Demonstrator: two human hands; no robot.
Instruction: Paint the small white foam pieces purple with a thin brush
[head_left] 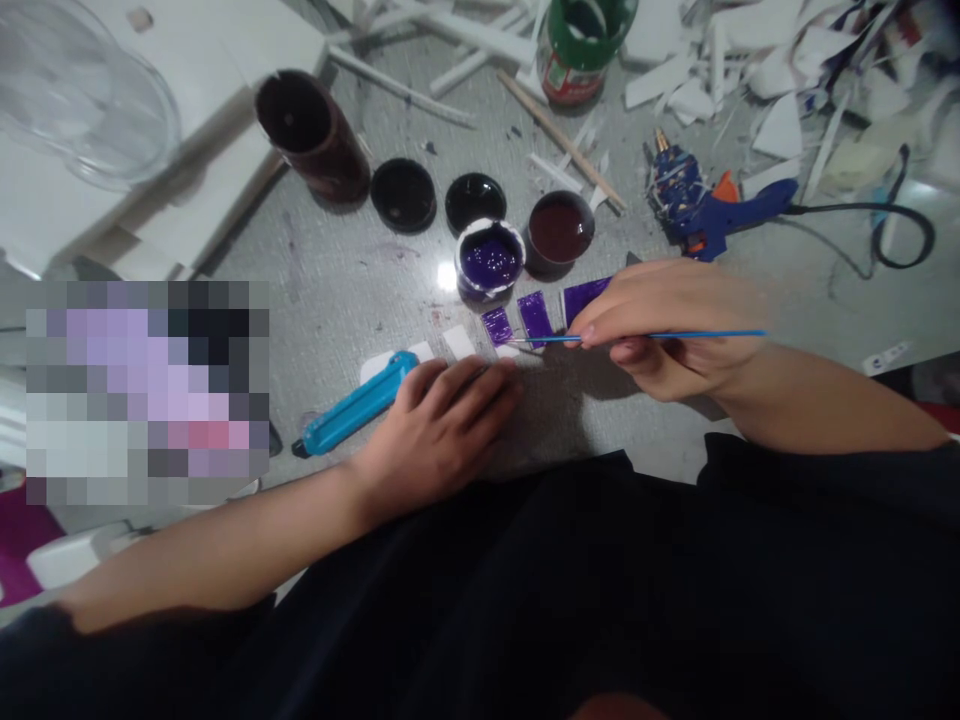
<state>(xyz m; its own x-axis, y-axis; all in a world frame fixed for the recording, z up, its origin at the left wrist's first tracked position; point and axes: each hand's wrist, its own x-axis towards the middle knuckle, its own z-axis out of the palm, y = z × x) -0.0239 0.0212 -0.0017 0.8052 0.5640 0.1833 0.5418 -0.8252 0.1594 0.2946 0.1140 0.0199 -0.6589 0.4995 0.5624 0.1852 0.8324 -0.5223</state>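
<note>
A thin blue paintbrush (559, 338) is pinched in my right hand (667, 325); its tip meets the lower edge of a small purple-painted piece (496, 326). Beside that piece lie a second purple strip (535, 318) and a larger purple piece (585, 298), partly covered by my right hand. My left hand (457, 415) rests palm down on the table, fingers stretched toward an unpainted white strip (458, 342). A blue utility knife (356, 405) lies just left of my left hand. Above the pieces stands an open pot of purple paint (491, 262).
A cup of dark reddish liquid (561, 232), two black lids (403, 195), a brown container (315, 140) and a green jar (585, 50) stand beyond. A blue glue gun (705, 205) with its cord lies right, below white scraps (780, 130). A wooden stick (562, 140) lies between.
</note>
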